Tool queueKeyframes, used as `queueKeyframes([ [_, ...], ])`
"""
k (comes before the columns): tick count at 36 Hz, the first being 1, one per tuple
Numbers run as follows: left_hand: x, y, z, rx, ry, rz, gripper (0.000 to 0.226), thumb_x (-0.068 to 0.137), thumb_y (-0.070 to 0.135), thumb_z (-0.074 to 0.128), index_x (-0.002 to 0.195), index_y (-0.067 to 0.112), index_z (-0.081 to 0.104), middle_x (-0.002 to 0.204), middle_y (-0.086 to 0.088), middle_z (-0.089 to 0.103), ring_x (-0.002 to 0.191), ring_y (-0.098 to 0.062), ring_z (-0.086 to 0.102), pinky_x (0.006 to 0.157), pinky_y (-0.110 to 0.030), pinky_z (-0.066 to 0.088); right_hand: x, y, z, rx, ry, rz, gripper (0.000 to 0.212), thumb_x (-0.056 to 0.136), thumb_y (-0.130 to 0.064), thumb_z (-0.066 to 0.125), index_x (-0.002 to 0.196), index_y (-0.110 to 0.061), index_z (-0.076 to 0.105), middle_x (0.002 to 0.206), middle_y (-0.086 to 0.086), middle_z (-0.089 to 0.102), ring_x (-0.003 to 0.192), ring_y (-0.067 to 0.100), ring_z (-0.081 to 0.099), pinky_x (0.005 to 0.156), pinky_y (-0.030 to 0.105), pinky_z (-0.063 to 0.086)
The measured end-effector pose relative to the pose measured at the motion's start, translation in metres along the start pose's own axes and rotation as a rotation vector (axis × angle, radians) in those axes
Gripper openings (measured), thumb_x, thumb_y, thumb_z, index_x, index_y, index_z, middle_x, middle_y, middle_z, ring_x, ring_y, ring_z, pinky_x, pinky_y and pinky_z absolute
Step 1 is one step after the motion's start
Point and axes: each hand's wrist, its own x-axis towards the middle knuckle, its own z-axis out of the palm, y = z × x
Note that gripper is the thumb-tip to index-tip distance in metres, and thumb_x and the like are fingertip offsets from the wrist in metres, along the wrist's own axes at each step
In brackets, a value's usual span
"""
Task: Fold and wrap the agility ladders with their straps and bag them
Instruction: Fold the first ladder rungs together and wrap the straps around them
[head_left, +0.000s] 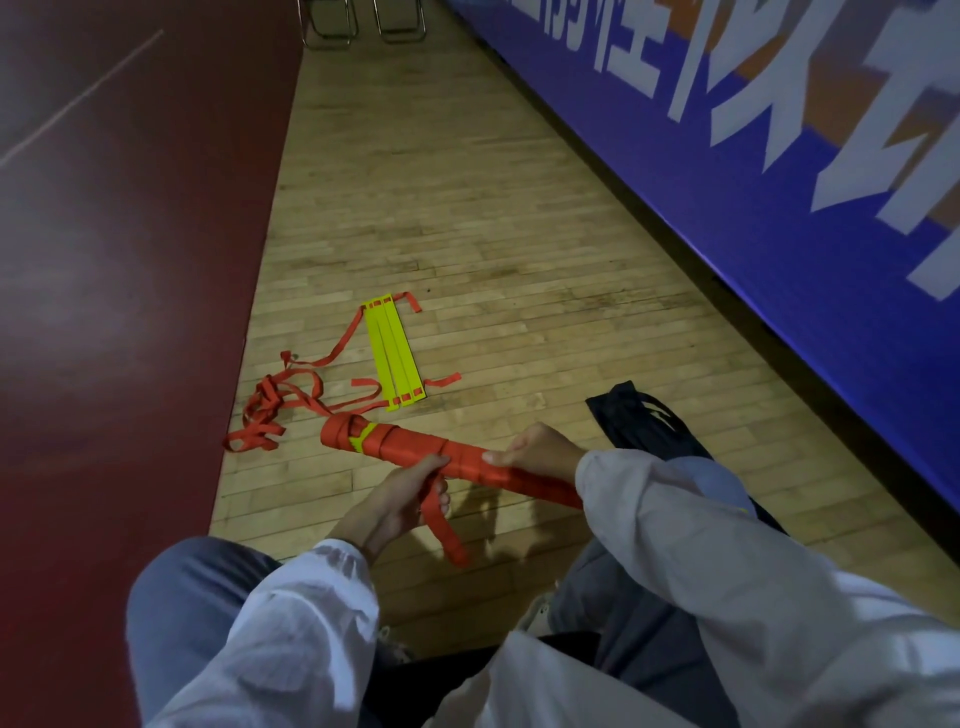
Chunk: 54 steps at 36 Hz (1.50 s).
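Note:
A rolled agility ladder bundle (410, 446), bound in orange strap with a bit of yellow rung showing, is held above the wooden floor. My right hand (537, 451) grips the bundle near its right end. My left hand (402, 496) pinches the loose orange strap end (444, 525), which hangs down below the bundle. A second ladder lies on the floor beyond: a flat stack of yellow rungs (393, 353) with its orange straps (283, 402) tangled to the left. A dark carry bag (644, 421) lies on the floor to the right, partly hidden by my right sleeve.
A blue padded wall banner (727, 130) runs along the right. Dark red flooring (114, 260) borders the wood strip on the left. Metal chair legs (358, 26) stand at the far end. My knees fill the lower frame.

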Motion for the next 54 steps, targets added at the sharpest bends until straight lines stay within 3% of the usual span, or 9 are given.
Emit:
queueKeyframes([
  [7, -0.002, -0.001, -0.003, 0.004, -0.043, -0.009, 0.026, 0.095, 0.024, 0.053, 0.077, 0.006, 0.058, 0.052, -0.003, 0.051, 0.042, -0.015, 0.052, 0.045, -0.020, 0.047, 0.001, -0.002, 0.004, 0.040, 0.046, 0.005, 0.055, 0.079, -0.050, 0.073, 0.097, 0.001, 0.073, 0.099, 0.013, 0.072, 0.096, 0.028, 0.066, 0.090, 0.037, 0.051],
  [19, 0.002, 0.001, 0.000, 0.053, -0.063, -0.108, 0.034, 0.091, 0.044, 0.054, 0.077, 0.014, 0.056, 0.060, 0.001, 0.054, 0.049, -0.012, 0.053, 0.056, -0.025, 0.043, 0.001, -0.001, 0.013, 0.052, 0.150, -0.017, 0.041, 0.067, -0.049, 0.083, 0.089, -0.017, 0.069, 0.093, -0.003, 0.069, 0.090, 0.015, 0.064, 0.084, 0.029, 0.051],
  [26, 0.004, 0.003, 0.009, 0.056, -0.051, -0.084, 0.042, 0.088, 0.054, 0.056, 0.083, 0.012, 0.060, 0.064, 0.001, 0.059, 0.049, -0.011, 0.056, 0.054, -0.023, 0.046, -0.002, -0.002, 0.017, 0.009, 0.175, -0.090, 0.033, 0.065, -0.042, 0.085, 0.076, -0.023, 0.059, 0.077, -0.008, 0.062, 0.078, 0.013, 0.061, 0.065, 0.024, 0.045],
  [33, 0.006, 0.003, 0.012, -0.005, 0.019, -0.053, 0.039, 0.090, 0.043, 0.059, 0.074, 0.007, 0.055, 0.049, -0.001, 0.050, 0.038, -0.012, 0.048, 0.041, -0.018, 0.042, 0.000, 0.002, 0.016, 0.016, 0.146, -0.113, 0.037, 0.066, -0.041, 0.085, 0.085, -0.019, 0.061, 0.080, -0.007, 0.061, 0.080, 0.014, 0.061, 0.072, 0.028, 0.049],
  [38, 0.005, 0.002, 0.009, -0.006, -0.001, -0.059, 0.031, 0.091, 0.035, 0.056, 0.076, 0.008, 0.055, 0.051, 0.000, 0.046, 0.043, -0.012, 0.042, 0.048, -0.023, 0.037, 0.001, 0.004, 0.015, 0.051, 0.079, -0.151, 0.034, 0.072, -0.046, 0.080, 0.076, -0.021, 0.057, 0.080, -0.004, 0.060, 0.078, 0.014, 0.057, 0.071, 0.029, 0.046],
  [41, 0.006, -0.002, 0.007, 0.008, -0.009, -0.049, 0.032, 0.091, 0.037, 0.055, 0.077, 0.008, 0.055, 0.051, 0.001, 0.045, 0.045, -0.011, 0.042, 0.051, -0.025, 0.036, 0.005, 0.005, 0.010, 0.158, 0.052, -0.146, 0.043, 0.080, -0.053, 0.071, 0.060, -0.021, 0.050, 0.065, -0.004, 0.049, 0.069, 0.014, 0.050, 0.075, 0.032, 0.042],
  [44, 0.007, -0.006, 0.005, 0.014, -0.013, -0.046, 0.032, 0.090, 0.038, 0.056, 0.076, 0.009, 0.055, 0.050, 0.002, 0.045, 0.044, -0.011, 0.042, 0.051, -0.024, 0.037, 0.001, 0.003, 0.005, 0.058, -0.094, -0.047, 0.045, 0.086, -0.061, 0.059, 0.081, -0.016, 0.063, 0.081, 0.008, 0.058, 0.082, 0.019, 0.055, 0.083, 0.032, 0.041],
  [47, 0.007, -0.007, 0.003, 0.027, -0.032, -0.041, 0.032, 0.089, 0.038, 0.058, 0.077, 0.008, 0.056, 0.053, 0.001, 0.047, 0.046, -0.012, 0.043, 0.053, -0.024, 0.037, -0.006, 0.002, 0.001, 0.055, -0.228, 0.070, 0.068, 0.086, -0.069, 0.050, 0.113, -0.008, 0.066, 0.100, 0.009, 0.068, 0.095, 0.023, 0.063, 0.095, 0.036, 0.045],
  [54, 0.009, -0.013, -0.004, 0.044, -0.034, -0.037, 0.037, 0.087, 0.043, 0.061, 0.077, 0.008, 0.058, 0.057, 0.000, 0.051, 0.046, -0.013, 0.047, 0.050, -0.023, 0.042, -0.005, 0.004, 0.004, 0.137, -0.282, 0.034, 0.066, 0.088, -0.064, 0.053, 0.104, -0.002, 0.071, 0.081, 0.006, 0.074, 0.074, 0.016, 0.069, 0.074, 0.024, 0.054],
])
